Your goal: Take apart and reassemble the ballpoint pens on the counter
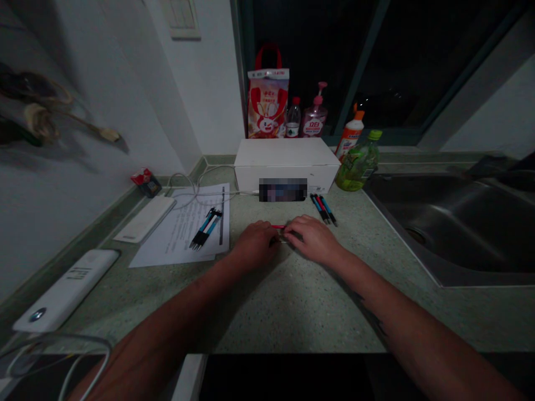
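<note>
Clenching a slim red pen (pixel 278 226), the left hand (pixel 254 244) and right hand (pixel 313 239) are sitting side by side over the speckled green worktop (pixel 292 312), both grips closing on it, fingers hiding most of it, with only a red stretch and a small metal piece (pixel 284 240) showing between them. Three slim blue-and-red pens (pixel 323 210) are lying just ahead, near a white cardboard box (pixel 286 159). Two black-and-blue pens (pixel 204 229) are lying on white printed paper sheets (pixel 175 239) to the left. A white power bank (pixel 67 289) is lying along the wall, and a stainless steel sink (pixel 443 223) is sitting to the right.
</note>
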{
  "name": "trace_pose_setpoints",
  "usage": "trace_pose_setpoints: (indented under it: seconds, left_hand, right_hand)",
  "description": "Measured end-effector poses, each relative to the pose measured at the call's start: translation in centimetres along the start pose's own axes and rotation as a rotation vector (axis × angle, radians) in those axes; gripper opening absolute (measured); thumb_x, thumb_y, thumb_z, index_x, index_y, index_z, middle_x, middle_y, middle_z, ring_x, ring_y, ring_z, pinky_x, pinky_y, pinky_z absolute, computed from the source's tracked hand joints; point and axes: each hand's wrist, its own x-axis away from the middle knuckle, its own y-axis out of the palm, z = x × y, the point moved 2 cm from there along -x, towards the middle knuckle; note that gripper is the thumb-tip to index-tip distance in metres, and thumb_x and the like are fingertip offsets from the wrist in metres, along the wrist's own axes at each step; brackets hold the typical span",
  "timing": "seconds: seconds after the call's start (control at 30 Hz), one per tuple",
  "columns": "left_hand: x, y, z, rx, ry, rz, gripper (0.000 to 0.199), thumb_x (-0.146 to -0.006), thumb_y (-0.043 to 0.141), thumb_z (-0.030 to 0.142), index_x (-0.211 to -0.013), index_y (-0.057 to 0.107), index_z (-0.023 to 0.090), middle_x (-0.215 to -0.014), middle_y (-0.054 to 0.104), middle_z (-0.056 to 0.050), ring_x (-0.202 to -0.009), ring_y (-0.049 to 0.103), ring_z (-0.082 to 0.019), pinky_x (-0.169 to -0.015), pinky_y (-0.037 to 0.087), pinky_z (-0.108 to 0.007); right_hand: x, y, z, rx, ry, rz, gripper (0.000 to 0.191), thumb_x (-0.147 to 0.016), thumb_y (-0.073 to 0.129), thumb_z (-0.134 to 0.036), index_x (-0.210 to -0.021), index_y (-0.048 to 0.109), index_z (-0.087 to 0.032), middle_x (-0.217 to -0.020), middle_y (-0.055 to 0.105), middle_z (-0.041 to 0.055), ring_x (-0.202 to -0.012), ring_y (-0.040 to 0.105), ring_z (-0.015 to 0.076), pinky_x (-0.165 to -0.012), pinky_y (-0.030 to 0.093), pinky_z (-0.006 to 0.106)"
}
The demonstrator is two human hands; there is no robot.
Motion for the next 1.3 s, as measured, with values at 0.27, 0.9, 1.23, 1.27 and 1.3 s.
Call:
trace_pose_setpoints:
  seconds: [0.27, 0.9, 1.23, 1.27, 1.3]
  left_hand:
    - [-0.3, -0.4, -0.6, 0.012, -0.059, 0.015, 0.016, -0.092, 0.059, 0.018, -0.095, 0.075, 0.021, -0.096, 0.075, -0.009, -0.095, 0.065, -0.027, -0.088, 0.047, -0.041]
    - [-0.1, -0.6, -0.9, -0.045, -0.077, 0.015, 0.021, -0.092, 0.055, 0.022, -0.092, 0.076, 0.024, -0.093, 0.071, -0.010, -0.090, 0.062, -0.026, -0.084, 0.047, -0.041]
    - [-0.3, 0.0, -1.7, -0.078, -0.183, 0.028, 0.019, -0.094, 0.056, 0.021, -0.095, 0.075, 0.018, -0.098, 0.071, -0.012, -0.096, 0.064, -0.029, -0.087, 0.048, -0.041]
    - [-0.3, 0.0, -1.6, -0.077, -0.186, 0.025, 0.018, -0.094, 0.056, 0.021, -0.095, 0.075, 0.018, -0.098, 0.071, -0.012, -0.097, 0.065, -0.029, -0.087, 0.048, -0.042]
    - [-0.3, -0.1, -1.5, -0.073, -0.191, 0.025, 0.017, -0.094, 0.058, 0.021, -0.096, 0.074, 0.017, -0.099, 0.071, -0.013, -0.098, 0.065, -0.029, -0.087, 0.048, -0.042]
  right_hand:
    - [0.0, -0.2, -0.1, 0.048, 0.006, -0.061, 0.011, -0.100, 0.064, -0.020, -0.099, 0.075, -0.020, -0.096, 0.075, 0.0078, -0.095, 0.063, 0.0243, -0.086, 0.046, 0.037]
    - [0.3, -1.0, 1.2, 0.081, 0.090, -0.072, 0.014, -0.097, 0.062, -0.017, -0.093, 0.074, -0.022, -0.093, 0.073, 0.0075, -0.092, 0.063, 0.0258, -0.086, 0.046, 0.039]
    - [0.4, -0.2, 1.3, 0.067, 0.065, -0.112, 0.012, -0.092, 0.067, -0.015, -0.088, 0.076, -0.023, -0.088, 0.073, 0.0068, -0.088, 0.063, 0.0250, -0.081, 0.046, 0.038]
    - [0.3, -0.1, 1.2, 0.069, 0.066, -0.114, 0.011, -0.092, 0.068, -0.015, -0.089, 0.076, -0.022, -0.088, 0.073, 0.0068, -0.088, 0.064, 0.0251, -0.081, 0.046, 0.038]
    - [0.3, 0.0, 1.2, 0.072, 0.068, -0.119, 0.010, -0.092, 0.069, -0.016, -0.089, 0.076, -0.022, -0.089, 0.073, 0.0069, -0.089, 0.064, 0.0252, -0.081, 0.047, 0.038]
